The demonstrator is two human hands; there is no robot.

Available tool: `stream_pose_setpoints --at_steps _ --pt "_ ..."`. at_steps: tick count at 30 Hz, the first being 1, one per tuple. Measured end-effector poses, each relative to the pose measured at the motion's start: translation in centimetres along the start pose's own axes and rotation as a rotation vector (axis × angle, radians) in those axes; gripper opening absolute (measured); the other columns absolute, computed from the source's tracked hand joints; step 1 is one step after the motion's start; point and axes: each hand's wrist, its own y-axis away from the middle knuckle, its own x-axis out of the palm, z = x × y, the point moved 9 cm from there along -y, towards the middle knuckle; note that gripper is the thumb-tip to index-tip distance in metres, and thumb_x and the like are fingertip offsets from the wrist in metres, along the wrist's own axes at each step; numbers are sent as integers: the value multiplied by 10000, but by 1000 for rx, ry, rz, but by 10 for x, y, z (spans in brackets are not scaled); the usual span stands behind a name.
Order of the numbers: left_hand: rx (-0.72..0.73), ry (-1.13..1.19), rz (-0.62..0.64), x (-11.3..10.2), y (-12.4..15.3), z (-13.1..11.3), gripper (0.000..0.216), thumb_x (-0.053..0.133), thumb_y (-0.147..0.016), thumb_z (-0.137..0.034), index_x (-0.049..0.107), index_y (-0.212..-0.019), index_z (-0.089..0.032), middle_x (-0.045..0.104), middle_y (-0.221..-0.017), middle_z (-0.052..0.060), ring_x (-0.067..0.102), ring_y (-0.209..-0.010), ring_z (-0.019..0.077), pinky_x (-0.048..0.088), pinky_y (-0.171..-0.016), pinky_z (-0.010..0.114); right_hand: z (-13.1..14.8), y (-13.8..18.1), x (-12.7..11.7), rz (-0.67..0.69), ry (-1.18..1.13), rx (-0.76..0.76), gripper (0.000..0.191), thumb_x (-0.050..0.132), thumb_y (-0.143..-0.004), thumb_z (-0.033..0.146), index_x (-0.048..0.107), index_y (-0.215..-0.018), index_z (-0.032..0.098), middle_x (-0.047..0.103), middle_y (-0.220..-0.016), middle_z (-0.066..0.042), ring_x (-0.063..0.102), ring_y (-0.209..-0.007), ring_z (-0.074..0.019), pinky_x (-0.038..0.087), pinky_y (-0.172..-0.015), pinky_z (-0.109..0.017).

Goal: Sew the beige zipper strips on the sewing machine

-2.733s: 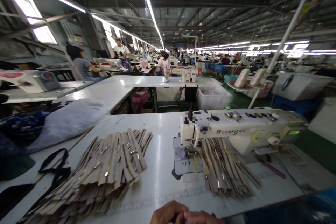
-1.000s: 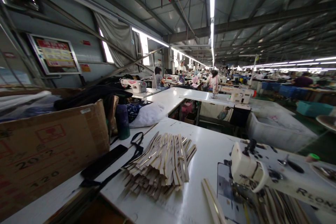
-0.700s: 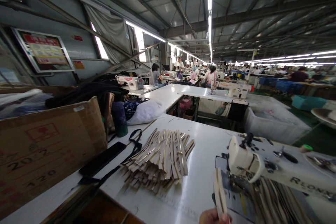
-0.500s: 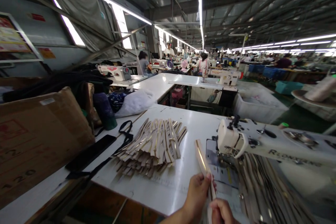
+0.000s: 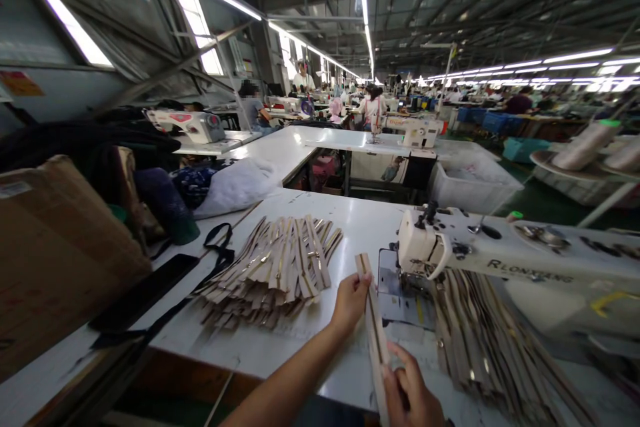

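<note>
Zip strip (image 5: 374,327): head view, clock hours counted from its middle; at five o'clock, long and beige with a brownish line down it, held by me at two places, slanting from its upper end down and a little right.
Left hand (image 5: 353,300): between five and six o'clock, thumb and fingers pinching the strip near its upper end, a short piece poking out beyond them.
Right hand (image 5: 413,390): at five o'clock, lower on the same strip, fingers curled and closed on it from its right side.
Zip pile (image 5: 287,263): at seven o'clock, many beige strips fanned out in layers on the white table (image 5: 360,227), some with shiny pulls showing.
Sewing machine (image 5: 500,247): between three and four o'clock, lettered RLONXIANG; its metal plate (image 5: 395,297) lies just beside my strip, and whether the two touch I cannot tell.
Zip bunch (image 5: 480,333): at four o'clock, more beige strips, running out from under the machine's arm toward me.
Black strap (image 5: 220,237): at eight o'clock, looped, near a flat black object (image 5: 145,290).
Carton (image 5: 65,260): between eight and nine o'clock, brown, partly cut off.
White bag (image 5: 235,187): at nine o'clock, puffed up.
White bin (image 5: 473,180): at three o'clock, beyond the machine.
Co-worker (image 5: 375,109): between one and two o'clock, beside a second machine (image 5: 423,132).
</note>
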Motion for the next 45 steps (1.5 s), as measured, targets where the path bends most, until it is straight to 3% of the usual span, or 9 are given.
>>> stream_pose_setpoints --at_steps 2,4,8,13,17,28,33,40,45 --pt "132 -140 41 0 -13 -24 559 483 -848 -660 642 -782 -127 626 -678 39 567 -620 162 404 -560 235 -5 -18 4 88 -90 53 452 374 -926 539 652 -1057 208 680 -593 -5 667 -555 -168 474 -519 -210" --pt "199 -334 96 6 -23 -38 494 384 -945 -543 640 -927 -121 646 -744 59 597 -673 175 430 -605 243 -7 -41 7 141 -120 66 412 399 -922 511 669 -962 203 740 -755 -60 708 -712 -184 503 -610 -217" --pt "288 -739 149 18 -23 -41 251 451 -938 -237 581 -1111 -111 652 -941 119 623 -848 214 459 -753 291 -16 -83 4 67 47 77 333 416 -915 388 671 -868 179 746 -801 -102 707 -743 -203 493 -648 -254" --pt "676 -814 608 66 13 -37 151 525 -900 -155 663 -956 -181 632 -1070 71 575 -1012 196 435 -922 295 -25 -98 6 85 308 11 282 447 -904 311 686 -813 191 733 -758 -78 683 -686 -196 455 -611 -266" --pt "805 -898 763 81 14 -36 170 519 -938 -212 686 -948 -185 659 -1010 62 579 -994 193 430 -924 289 -33 -95 -1 50 295 -13 302 441 -894 273 711 -947 151 747 -883 -105 693 -773 -200 493 -711 -282" --pt "842 -1000 708 80 8 -31 282 446 -981 -271 641 -1182 -236 639 -1003 58 563 -955 199 451 -867 288 -39 -93 0 127 367 -44 341 413 -934 253 722 -1051 168 740 -959 -101 692 -849 -211 502 -777 -311" --pt "839 -964 744 83 5 -29 280 453 -978 -260 691 -1121 -219 645 -969 62 568 -934 198 464 -867 296 -32 -90 -1 141 433 -85 357 392 -944 246 712 -1082 168 723 -941 -100 682 -831 -202 501 -754 -298" --pt "778 -912 692 78 -4 -20 261 493 -964 -283 718 -1078 -221 589 -1134 65 573 -991 201 477 -891 311 -33 -73 -1 125 443 -213 358 388 -931 191 687 -1126 157 692 -882 -86 660 -792 -177 511 -771 -290" --pt "775 -882 695 78 -3 -23 273 480 -967 -261 715 -1096 -205 610 -1109 68 551 -1029 211 470 -928 325 -35 -72 8 243 548 -255 390 356 -934 136 669 -1165 155 693 -906 -90 658 -840 -178 507 -787 -279"
